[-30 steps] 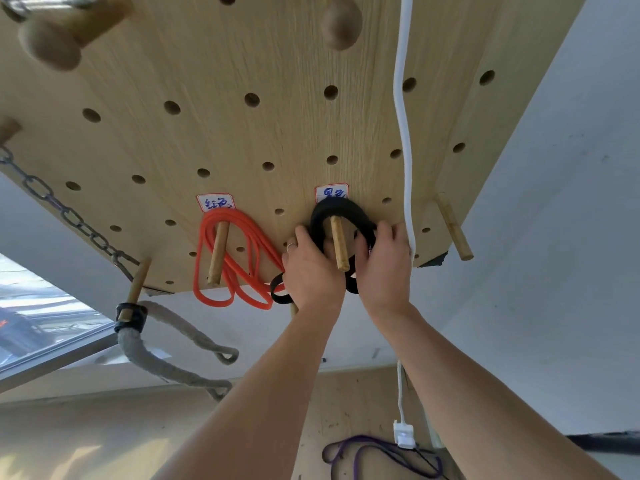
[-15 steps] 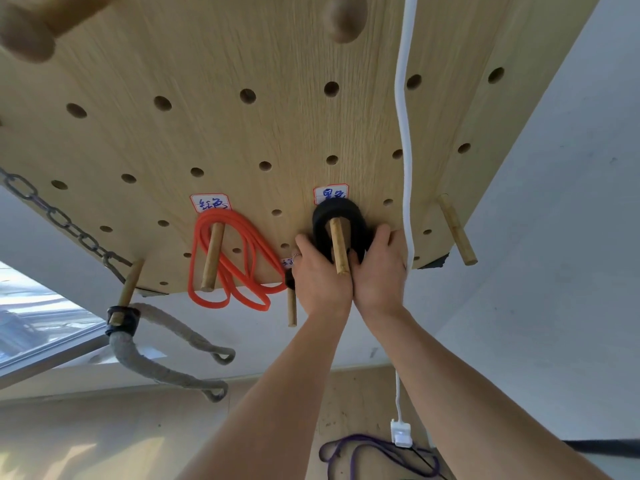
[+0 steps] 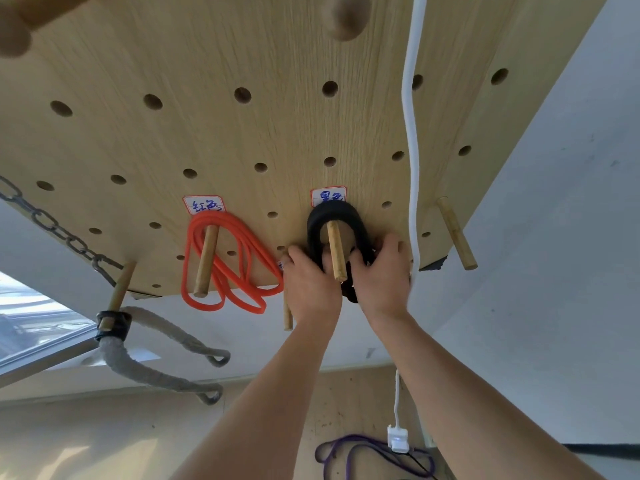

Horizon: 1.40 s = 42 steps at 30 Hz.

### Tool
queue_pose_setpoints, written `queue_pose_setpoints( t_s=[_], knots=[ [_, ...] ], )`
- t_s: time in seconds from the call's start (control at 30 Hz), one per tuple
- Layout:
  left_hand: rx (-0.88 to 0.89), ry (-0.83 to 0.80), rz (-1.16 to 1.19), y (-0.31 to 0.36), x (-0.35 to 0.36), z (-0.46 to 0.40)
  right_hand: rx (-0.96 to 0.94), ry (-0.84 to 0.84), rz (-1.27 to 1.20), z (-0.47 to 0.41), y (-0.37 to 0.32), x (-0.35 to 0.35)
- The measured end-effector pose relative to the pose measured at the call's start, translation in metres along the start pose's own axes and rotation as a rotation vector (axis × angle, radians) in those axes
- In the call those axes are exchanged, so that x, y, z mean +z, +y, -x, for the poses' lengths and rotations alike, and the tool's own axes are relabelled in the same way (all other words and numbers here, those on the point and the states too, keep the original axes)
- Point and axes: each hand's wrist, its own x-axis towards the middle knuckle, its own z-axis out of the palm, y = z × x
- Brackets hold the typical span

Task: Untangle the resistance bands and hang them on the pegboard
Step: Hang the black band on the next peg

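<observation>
Black band (image 3: pixel 332 216) looped over its peg (image 3: pixel 336 251) on the pegboard (image 3: pixel 242 133), directly under a handwritten label (image 3: pixel 328 196), presumably so that each colour hangs at its marked spot. Lower coils bunched between the two hands, at 6 o'clock from the peg, probably gathered so that no loose strand slides off the peg tip. Red band (image 3: pixel 228 261) already draped in several loops on the peg at 9 o'clock from the black one, under its own label. Purple band (image 3: pixel 367 452) lying on the floor, far off at 6 o'clock, not yet hung.

Left hand (image 3: pixel 310 282): raised overhead, back to the camera, fingers curled onto the left strand beside the peg; grip narrow, holding that strand. Right hand (image 3: pixel 382 275): raised likewise, mirrored on the right strand, fingers bent over it at 3 o'clock from the peg; grip narrow there too. Both forearms reaching up, converging at the peg, hands almost touching below its tip.
</observation>
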Motion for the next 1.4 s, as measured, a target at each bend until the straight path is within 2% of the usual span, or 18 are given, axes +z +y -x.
queue_pose_setpoints(
  t_s=[0.1, 0.2, 0.3, 0.57, 0.7, 0.93, 1.17, 1.3, 1.4],
  knots=[
    [0.123, 0.01, -0.276, -0.009, -0.005, -0.005, -0.09, 0.031, 0.152, 0.003, 0.002, 0.003],
    [0.114, -0.039, -0.316, -0.013, -0.005, -0.007, -0.111, 0.024, 0.257, 0.008, 0.003, 0.008],
    [0.099, -0.058, -0.305, -0.019, -0.005, -0.009, -0.088, 0.017, 0.229, 0.012, 0.003, 0.015],
    [0.221, -0.016, -0.433, -0.033, -0.02, -0.016, -0.038, -0.053, 0.11, 0.011, 0.001, 0.019],
    [0.239, -0.037, -0.376, -0.036, -0.023, -0.016, -0.033, -0.135, 0.006, 0.018, 0.0, 0.03],
    [0.272, -0.056, -0.271, -0.044, -0.028, -0.02, -0.043, -0.112, -0.064, 0.025, 0.0, 0.031],
    [0.334, -0.076, -0.254, -0.047, -0.024, -0.019, -0.059, -0.068, 0.155, 0.015, 0.008, 0.023],
    [0.436, -0.126, -0.245, -0.047, -0.023, -0.014, -0.085, -0.023, 0.135, 0.005, 0.008, 0.024],
    [0.441, -0.14, -0.258, -0.048, -0.025, -0.015, -0.026, 0.003, 0.044, 0.006, 0.009, 0.028]
  ],
)
